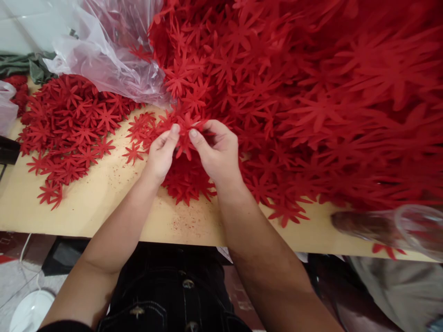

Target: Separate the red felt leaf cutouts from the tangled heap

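Between my two hands, just above the table, is a red flower-shaped cutout [187,133] with several narrow petals. My left hand [164,150] pinches its left side between thumb and fingers. On the right side, my right hand [218,147] grips it the same way, thumb on top and fingers curled behind. Below the hands lies a small heap of the same red cutouts [188,184]. A huge pile of red cutouts [263,92] rises behind and to the right of my hands. Another, lower pile [76,124] spreads out at the left.
A crumpled clear plastic bag [114,60] lies between the piles at the back. Near the right front edge of the pale table [100,203] a clear plastic cup [391,228] lies on its side, dark inside. Green cloth [27,64] sits at the far left. Red crumbs dot the tabletop.
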Tool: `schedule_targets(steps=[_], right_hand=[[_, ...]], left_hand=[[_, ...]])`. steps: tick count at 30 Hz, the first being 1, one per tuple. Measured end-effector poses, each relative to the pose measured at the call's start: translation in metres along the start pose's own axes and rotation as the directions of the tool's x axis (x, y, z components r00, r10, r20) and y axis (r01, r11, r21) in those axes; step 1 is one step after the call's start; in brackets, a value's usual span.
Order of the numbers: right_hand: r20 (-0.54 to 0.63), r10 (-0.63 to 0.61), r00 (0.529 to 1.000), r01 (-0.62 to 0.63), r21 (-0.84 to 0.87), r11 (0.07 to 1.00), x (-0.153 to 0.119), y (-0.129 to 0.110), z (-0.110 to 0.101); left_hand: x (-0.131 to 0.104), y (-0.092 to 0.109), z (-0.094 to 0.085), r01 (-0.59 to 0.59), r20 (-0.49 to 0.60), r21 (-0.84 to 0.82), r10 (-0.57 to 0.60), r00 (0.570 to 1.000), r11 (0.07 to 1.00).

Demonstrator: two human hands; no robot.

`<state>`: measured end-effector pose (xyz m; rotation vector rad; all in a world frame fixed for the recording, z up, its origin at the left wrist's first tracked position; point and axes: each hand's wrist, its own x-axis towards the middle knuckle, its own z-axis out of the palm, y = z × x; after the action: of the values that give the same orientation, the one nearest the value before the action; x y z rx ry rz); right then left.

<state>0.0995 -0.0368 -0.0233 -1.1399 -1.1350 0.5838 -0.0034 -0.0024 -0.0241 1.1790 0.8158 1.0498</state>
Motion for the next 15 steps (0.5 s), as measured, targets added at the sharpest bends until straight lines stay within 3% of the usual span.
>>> schedule_targets(steps=[3,10,15], right_hand=[[-0.1,-0.017,0.995,0.014,-0.031,0.999,0.001,0.0,-0.003],[-0.343,-0.127,0.931,0.078,-0.154,0.985,0.012,0.032,-0.022],[-0.298,-0.25,0.921,0.198,-0.195,0.961,0.01,0.025,-0.021]], left_hand=[[-0.003,0.002,0.005,0.005,0.065,0.007,-0.005,0.998,1.0],[-0.003,0.001,0.006,-0.034,0.014,0.015,0.033,0.999,0.999],[-0.004,0.003,0.005,-0.006,-0.084,0.046,0.01,0.996,0.999]])
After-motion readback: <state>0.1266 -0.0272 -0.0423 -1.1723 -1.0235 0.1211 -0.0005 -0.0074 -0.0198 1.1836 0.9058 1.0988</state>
